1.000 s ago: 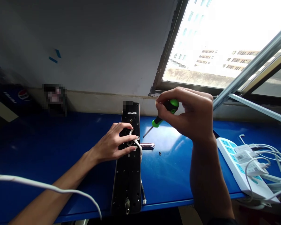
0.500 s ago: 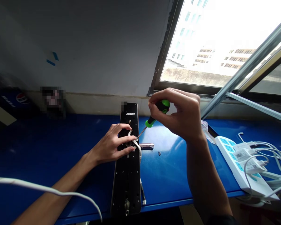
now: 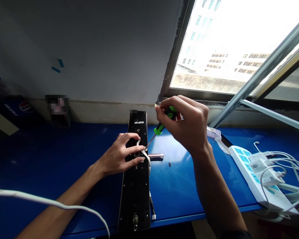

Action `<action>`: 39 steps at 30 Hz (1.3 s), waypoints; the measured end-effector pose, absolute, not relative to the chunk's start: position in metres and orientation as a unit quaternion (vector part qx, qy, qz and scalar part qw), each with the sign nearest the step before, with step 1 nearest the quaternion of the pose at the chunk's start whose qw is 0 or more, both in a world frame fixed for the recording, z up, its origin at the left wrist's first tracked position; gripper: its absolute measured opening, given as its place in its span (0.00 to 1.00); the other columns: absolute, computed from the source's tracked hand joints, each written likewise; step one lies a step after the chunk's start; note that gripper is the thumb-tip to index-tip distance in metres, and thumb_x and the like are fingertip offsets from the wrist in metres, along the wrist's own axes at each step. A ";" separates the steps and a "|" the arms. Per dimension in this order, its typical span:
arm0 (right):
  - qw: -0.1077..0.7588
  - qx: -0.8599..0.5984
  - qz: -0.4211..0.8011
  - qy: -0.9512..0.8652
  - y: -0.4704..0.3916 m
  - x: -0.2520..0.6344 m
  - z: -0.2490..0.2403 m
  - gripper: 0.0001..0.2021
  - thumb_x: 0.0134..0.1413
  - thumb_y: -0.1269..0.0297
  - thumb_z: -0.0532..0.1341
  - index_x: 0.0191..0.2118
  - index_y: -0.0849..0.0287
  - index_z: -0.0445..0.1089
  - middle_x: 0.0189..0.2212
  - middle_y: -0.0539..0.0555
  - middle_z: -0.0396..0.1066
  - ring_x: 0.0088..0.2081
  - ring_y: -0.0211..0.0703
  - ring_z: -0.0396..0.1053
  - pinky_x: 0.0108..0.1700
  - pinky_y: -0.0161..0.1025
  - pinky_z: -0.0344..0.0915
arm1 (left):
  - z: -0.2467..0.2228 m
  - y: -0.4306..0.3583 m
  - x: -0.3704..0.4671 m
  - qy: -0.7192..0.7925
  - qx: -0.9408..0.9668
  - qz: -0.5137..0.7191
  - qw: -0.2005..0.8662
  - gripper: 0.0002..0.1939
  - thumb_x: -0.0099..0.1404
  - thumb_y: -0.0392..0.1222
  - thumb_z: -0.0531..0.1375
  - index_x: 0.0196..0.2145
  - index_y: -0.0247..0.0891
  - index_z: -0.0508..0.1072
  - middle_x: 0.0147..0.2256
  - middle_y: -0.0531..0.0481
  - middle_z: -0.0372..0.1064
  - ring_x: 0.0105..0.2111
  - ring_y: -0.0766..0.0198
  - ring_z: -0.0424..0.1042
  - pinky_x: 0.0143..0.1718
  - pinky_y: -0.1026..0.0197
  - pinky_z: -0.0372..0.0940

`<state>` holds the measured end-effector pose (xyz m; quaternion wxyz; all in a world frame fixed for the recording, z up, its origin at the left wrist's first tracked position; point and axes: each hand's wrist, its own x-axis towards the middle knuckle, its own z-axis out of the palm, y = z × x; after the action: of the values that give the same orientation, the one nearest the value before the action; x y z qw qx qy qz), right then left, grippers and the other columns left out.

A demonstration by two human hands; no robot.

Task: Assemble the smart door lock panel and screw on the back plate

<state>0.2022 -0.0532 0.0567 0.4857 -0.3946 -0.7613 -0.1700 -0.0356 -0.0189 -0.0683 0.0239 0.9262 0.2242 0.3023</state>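
A long black panel [image 3: 135, 196] lies lengthwise on the blue table, with small holes and a metal fitting near its front end. My left hand [image 3: 118, 154] rests over its middle, fingers spread, fingertips touching the panel and a white cable [image 3: 146, 156]. Above the table, my right hand [image 3: 185, 121] is closed round a green and black screwdriver [image 3: 159, 128]. Its shaft slants down to the panel's right edge, and the tip is beside my left fingertips. A shiny cylindrical object [image 3: 156, 157] sticks out at the panel's right side.
Several small dark screws [image 3: 169, 164] lie right of the panel. A white power strip [image 3: 251, 172] with plugs and cables is at the right. A white cable [image 3: 40, 197] crosses at the lower left. A metal bar [image 3: 254, 76] slants before the window.
My right hand and the screwdriver handle have shifted slightly left, with the grip turned a little. The tip stays at the panel's edge. My left hand holds nearly the same place.
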 end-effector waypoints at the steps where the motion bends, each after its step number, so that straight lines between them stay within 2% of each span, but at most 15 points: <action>1: 0.489 -0.406 -0.184 -0.750 -0.053 0.200 0.056 0.09 0.65 0.66 0.62 0.31 0.58 0.73 0.28 0.52 0.73 0.28 0.36 0.65 0.30 0.41 0.64 | -0.068 -0.019 -0.036 0.225 0.927 0.301 0.024 0.16 0.73 0.49 0.62 0.55 0.44 0.78 0.57 0.40 0.62 0.55 0.49 0.65 0.56 0.45 0.64; 4: 0.485 -0.445 -0.208 -0.724 -0.055 0.194 0.055 0.15 0.64 0.60 0.63 0.26 0.57 0.68 0.23 0.50 0.66 0.25 0.35 0.58 0.28 0.40 0.58 | -0.068 -0.020 -0.036 0.226 0.926 0.300 0.026 0.16 0.73 0.49 0.62 0.56 0.44 0.77 0.57 0.40 0.62 0.55 0.49 0.65 0.56 0.45 0.65; 7: 0.431 -0.459 -0.173 -0.757 -0.061 0.197 0.060 0.16 0.64 0.57 0.64 0.26 0.57 0.66 0.21 0.48 0.64 0.24 0.34 0.57 0.27 0.39 0.57 | -0.068 -0.020 -0.035 0.227 0.926 0.302 0.026 0.16 0.73 0.49 0.62 0.55 0.44 0.78 0.57 0.41 0.62 0.55 0.49 0.65 0.56 0.45 0.65; 9: 0.391 -0.429 -0.120 -0.806 -0.065 0.204 0.066 0.09 0.64 0.60 0.64 0.33 0.58 0.70 0.24 0.48 0.69 0.25 0.34 0.62 0.28 0.37 0.60 | -0.067 -0.020 -0.035 0.226 0.926 0.302 0.023 0.16 0.73 0.49 0.61 0.55 0.44 0.78 0.56 0.40 0.63 0.55 0.49 0.66 0.56 0.46 0.65; 10: 0.374 -0.403 -0.084 -0.831 -0.067 0.208 0.068 0.04 0.64 0.64 0.63 0.39 0.58 0.72 0.30 0.50 0.74 0.29 0.35 0.68 0.32 0.37 0.65 | -0.067 -0.020 -0.035 0.225 0.926 0.303 0.022 0.16 0.73 0.49 0.61 0.55 0.44 0.78 0.56 0.40 0.63 0.55 0.49 0.66 0.56 0.46 0.65; 12: 0.343 -0.360 -0.037 -0.867 -0.068 0.215 0.072 0.13 0.60 0.70 0.62 0.51 0.57 0.72 0.41 0.53 0.77 0.38 0.39 0.74 0.39 0.38 0.70 | -0.066 -0.020 -0.035 0.225 0.926 0.303 0.021 0.16 0.74 0.49 0.61 0.55 0.44 0.78 0.56 0.40 0.63 0.55 0.49 0.66 0.56 0.46 0.65; 14: 0.325 -0.359 -0.030 -0.875 -0.067 0.220 0.073 0.19 0.58 0.70 0.63 0.55 0.58 0.70 0.45 0.55 0.78 0.41 0.41 0.75 0.41 0.40 0.71 | -0.066 -0.020 -0.035 0.223 0.926 0.303 0.021 0.16 0.74 0.49 0.61 0.55 0.45 0.78 0.56 0.40 0.63 0.55 0.49 0.66 0.55 0.46 0.65; 18: 0.333 -0.383 -0.048 -0.860 -0.063 0.220 0.071 0.13 0.60 0.67 0.64 0.51 0.59 0.73 0.39 0.53 0.78 0.36 0.40 0.74 0.38 0.39 0.71 | -0.065 -0.020 -0.035 0.220 0.927 0.303 0.015 0.16 0.74 0.49 0.60 0.55 0.43 0.78 0.56 0.39 0.63 0.54 0.49 0.66 0.55 0.45 0.65; 22: 0.336 -0.345 -0.021 -0.876 -0.063 0.216 0.070 0.22 0.58 0.71 0.63 0.58 0.56 0.69 0.47 0.56 0.77 0.41 0.42 0.75 0.41 0.40 0.72 | -0.065 -0.020 -0.034 0.218 0.927 0.304 0.015 0.16 0.74 0.49 0.61 0.55 0.42 0.78 0.56 0.39 0.62 0.55 0.49 0.66 0.56 0.45 0.64; 26: 0.343 -0.351 -0.027 -0.871 -0.063 0.216 0.070 0.11 0.62 0.66 0.64 0.49 0.58 0.74 0.41 0.53 0.78 0.36 0.38 0.74 0.39 0.38 0.70 | -0.066 -0.019 -0.035 0.220 0.928 0.300 0.018 0.16 0.74 0.49 0.61 0.55 0.44 0.77 0.57 0.40 0.62 0.56 0.49 0.66 0.56 0.45 0.64; 30: 0.348 -0.336 -0.016 -0.875 -0.064 0.217 0.071 0.20 0.59 0.72 0.63 0.57 0.58 0.70 0.43 0.53 0.77 0.39 0.38 0.74 0.40 0.37 0.71 | -0.068 -0.019 -0.035 0.220 0.928 0.300 0.018 0.16 0.74 0.49 0.61 0.55 0.43 0.77 0.56 0.40 0.61 0.55 0.49 0.65 0.56 0.45 0.64; 35: 0.345 -0.347 -0.015 -0.872 -0.065 0.217 0.071 0.14 0.62 0.68 0.64 0.52 0.59 0.73 0.39 0.50 0.77 0.34 0.34 0.72 0.39 0.34 0.70 | -0.068 -0.020 -0.035 0.223 0.928 0.297 0.020 0.17 0.74 0.49 0.61 0.56 0.43 0.77 0.57 0.40 0.61 0.56 0.48 0.65 0.56 0.45 0.64; 39: 0.339 -0.323 0.013 -0.884 -0.066 0.218 0.073 0.23 0.57 0.74 0.63 0.59 0.59 0.68 0.43 0.52 0.76 0.40 0.37 0.74 0.40 0.34 0.70 | -0.067 -0.020 -0.035 0.223 0.928 0.298 0.020 0.16 0.74 0.49 0.61 0.56 0.43 0.77 0.57 0.40 0.61 0.56 0.49 0.65 0.57 0.45 0.64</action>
<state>0.2180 -0.0659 0.0725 0.3386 -0.3229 -0.8837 0.0127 -0.0348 -0.0198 -0.0675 0.0201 0.9278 0.2229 0.2984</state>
